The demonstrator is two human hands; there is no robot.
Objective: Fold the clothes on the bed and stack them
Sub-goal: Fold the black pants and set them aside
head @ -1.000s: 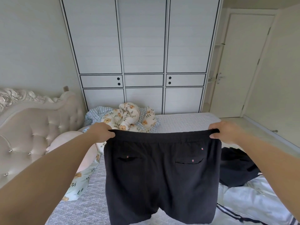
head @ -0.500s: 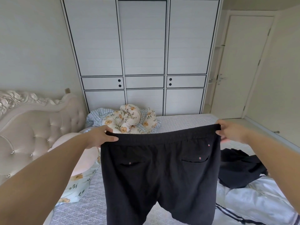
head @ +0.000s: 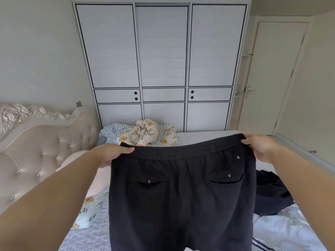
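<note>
Black shorts point(head: 181, 200) hang spread in front of me above the bed, back pockets facing me. My left hand point(head: 110, 153) grips the left end of the waistband and my right hand point(head: 259, 147) grips the right end, which sits higher. The legs drop out of view at the bottom. Another dark garment point(head: 272, 192) lies crumpled on the bed at the right. A white garment with dark stripes point(head: 279, 230) lies beside it, nearer to me.
The grey bed point(head: 87, 240) has a tufted headboard point(head: 36, 151) at the left, a floral pillow point(head: 90, 207) and a bundled floral quilt point(head: 146, 133) at its far side. A white wardrobe point(head: 163, 69) stands behind, a door point(head: 272, 78) at the right.
Both hands have tilted the waistband, the right end rising and the left end dropping slightly. The shorts stay held up and spread wide.
</note>
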